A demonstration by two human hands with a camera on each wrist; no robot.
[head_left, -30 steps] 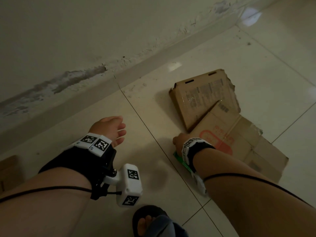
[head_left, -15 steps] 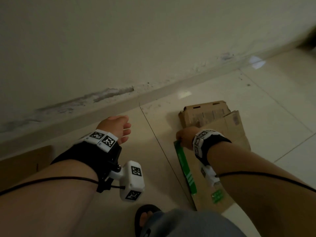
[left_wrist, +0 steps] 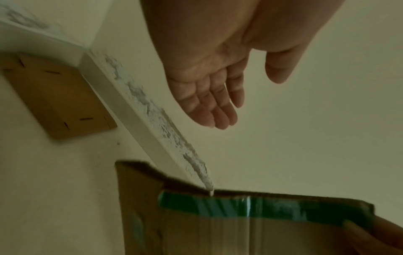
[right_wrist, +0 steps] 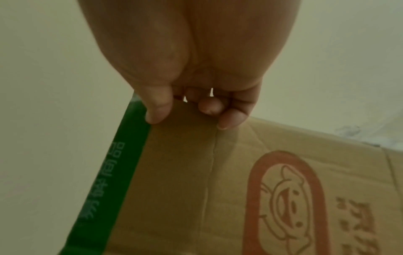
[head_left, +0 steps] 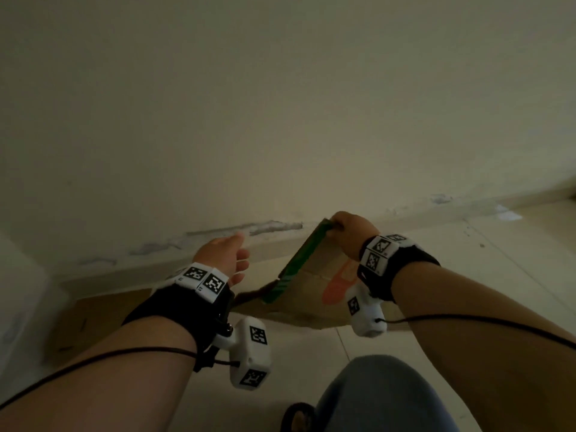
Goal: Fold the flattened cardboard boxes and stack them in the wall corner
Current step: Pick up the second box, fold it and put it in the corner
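Note:
My right hand (head_left: 350,232) grips the top corner of a flattened brown cardboard box (head_left: 314,282) with a green tape strip and a red logo, and holds it up off the floor, tilted. In the right wrist view the thumb and curled fingers (right_wrist: 226,119) pinch the cardboard box (right_wrist: 185,172) at its edge. My left hand (head_left: 226,254) hangs in the air to the left of the box, fingers straight and relaxed, holding nothing; the left wrist view shows this left hand (left_wrist: 209,96) above the taped box edge (left_wrist: 250,205). Another flat cardboard piece (left_wrist: 56,96) lies in the wall corner.
A pale wall with a scuffed skirting board (head_left: 218,235) runs across in front of me. The wall corner (left_wrist: 85,50) is at the left. Tiled floor (head_left: 514,275) stretches to the right. My knee (head_left: 383,397) and a sandalled foot (head_left: 297,419) are at the bottom.
My right hand has lifted the taped box off the floor and raised it toward the wall. The view has tilted upward; the other box on the floor is out of sight. My left hand rose slightly.

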